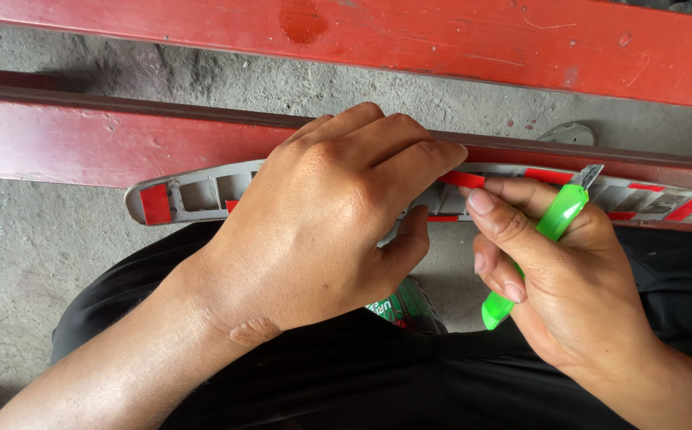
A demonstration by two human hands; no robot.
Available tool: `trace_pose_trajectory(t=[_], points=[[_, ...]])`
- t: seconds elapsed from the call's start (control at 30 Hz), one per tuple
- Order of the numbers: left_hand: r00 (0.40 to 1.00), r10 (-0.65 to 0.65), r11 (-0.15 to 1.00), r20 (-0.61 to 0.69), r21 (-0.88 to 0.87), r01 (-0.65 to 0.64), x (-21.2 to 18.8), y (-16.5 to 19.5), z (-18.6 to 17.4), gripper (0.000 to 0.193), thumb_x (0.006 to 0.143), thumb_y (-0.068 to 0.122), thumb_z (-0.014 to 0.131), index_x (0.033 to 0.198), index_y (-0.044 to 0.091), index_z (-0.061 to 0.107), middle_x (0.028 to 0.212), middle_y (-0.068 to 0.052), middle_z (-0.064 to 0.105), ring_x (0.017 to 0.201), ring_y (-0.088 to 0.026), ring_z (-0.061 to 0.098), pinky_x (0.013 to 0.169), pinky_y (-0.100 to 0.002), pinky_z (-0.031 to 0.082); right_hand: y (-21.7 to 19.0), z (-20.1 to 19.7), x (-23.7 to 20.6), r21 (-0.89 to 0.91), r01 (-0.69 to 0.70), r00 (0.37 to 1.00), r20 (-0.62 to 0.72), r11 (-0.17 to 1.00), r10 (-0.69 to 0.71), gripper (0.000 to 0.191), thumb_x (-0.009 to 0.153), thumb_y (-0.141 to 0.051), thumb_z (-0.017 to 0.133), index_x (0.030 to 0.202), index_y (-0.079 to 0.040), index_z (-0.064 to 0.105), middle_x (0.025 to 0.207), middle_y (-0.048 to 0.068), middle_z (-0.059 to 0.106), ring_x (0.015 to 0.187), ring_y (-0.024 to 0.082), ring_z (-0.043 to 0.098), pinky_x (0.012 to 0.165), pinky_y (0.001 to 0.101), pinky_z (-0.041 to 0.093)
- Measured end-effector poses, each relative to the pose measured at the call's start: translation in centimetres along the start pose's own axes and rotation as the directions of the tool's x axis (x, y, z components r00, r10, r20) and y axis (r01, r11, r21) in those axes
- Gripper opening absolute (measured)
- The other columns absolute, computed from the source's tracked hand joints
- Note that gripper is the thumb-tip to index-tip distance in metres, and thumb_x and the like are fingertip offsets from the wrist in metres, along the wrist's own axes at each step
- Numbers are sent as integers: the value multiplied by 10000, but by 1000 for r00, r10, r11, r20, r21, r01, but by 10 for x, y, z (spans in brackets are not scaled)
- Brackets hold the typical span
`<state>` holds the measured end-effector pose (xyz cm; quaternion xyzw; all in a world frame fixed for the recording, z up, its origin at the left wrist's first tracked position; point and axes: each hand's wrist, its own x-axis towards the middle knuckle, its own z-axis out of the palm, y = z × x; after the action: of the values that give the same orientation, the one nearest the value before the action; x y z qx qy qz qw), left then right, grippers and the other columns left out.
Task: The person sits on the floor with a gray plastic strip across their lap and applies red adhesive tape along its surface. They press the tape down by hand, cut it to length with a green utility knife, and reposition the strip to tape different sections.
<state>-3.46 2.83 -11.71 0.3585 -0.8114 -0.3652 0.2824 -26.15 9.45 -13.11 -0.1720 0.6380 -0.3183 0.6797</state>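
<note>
Grey plastic strip (202, 195) with red tape patches, lying across the person's lap against a red beam (59, 143).

Left end of strip is bare, one red patch (155, 203) near its tip. Left hand (322, 223) sits on top of the strip mid-length, fingers curled down over it, pinning it (thumb tucked under the lower edge). Right hand (569, 279) just beside, fingers wrapped tight round a green utility knife (537, 247), blade tip (588, 177) touching the strip's upper edge. More red patches on the strip's right end. Concrete floor (27, 247) below, black trousers (362, 374) underneath.
</note>
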Motion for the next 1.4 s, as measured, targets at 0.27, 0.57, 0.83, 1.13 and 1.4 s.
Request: trace_pose_trajectory(t=[0.27,0.57,0.83,1.13,1.4], points=[[1000,-11,1000,-14,-3,11,-1,0,1,418,752,53,776,1146,-42,675,1048,-140,703,926,-318,669,834,-420,573,1,2,0,-1,16,1000,-23,1000,-16,227,989,-102,658,1143,62,688,681,80,613,497,75,452,467,238,347],[997,-19,1000,-80,-24,17,-1,0,4,290,814,55,792,1084,-21,719,1033,-125,719,894,-300,684,798,-412,586,1,6,0,-31,20,999,-47,999,-22,234,982,-103,669,1129,75,704,644,74,602,484,83,447,453,248,343],[993,-79,997,-91,-34,76,-4,-6,13,236,876,70,796,1104,37,745,1030,-65,733,901,-274,685,797,-398,582,4,2,2,-19,52,999,-12,998,-52,243,1013,-115,685,1142,88,719,647,80,615,472,77,441,457,248,360],[987,-132,991,-91,-44,129,-4,-8,17,164,911,80,800,1069,70,755,995,-46,747,901,-258,699,809,-385,584,4,6,1,-72,52,996,-63,996,-56,250,973,-102,671,1127,88,721,688,116,647,463,70,436,443,230,355],[991,-107,991,-85,-89,99,0,-7,14,205,832,89,804,1014,23,737,946,-86,737,869,-286,698,774,-406,572,3,6,1,-114,49,996,-70,992,-58,272,972,-100,660,1164,78,731,718,132,668,463,67,429,452,216,328]])
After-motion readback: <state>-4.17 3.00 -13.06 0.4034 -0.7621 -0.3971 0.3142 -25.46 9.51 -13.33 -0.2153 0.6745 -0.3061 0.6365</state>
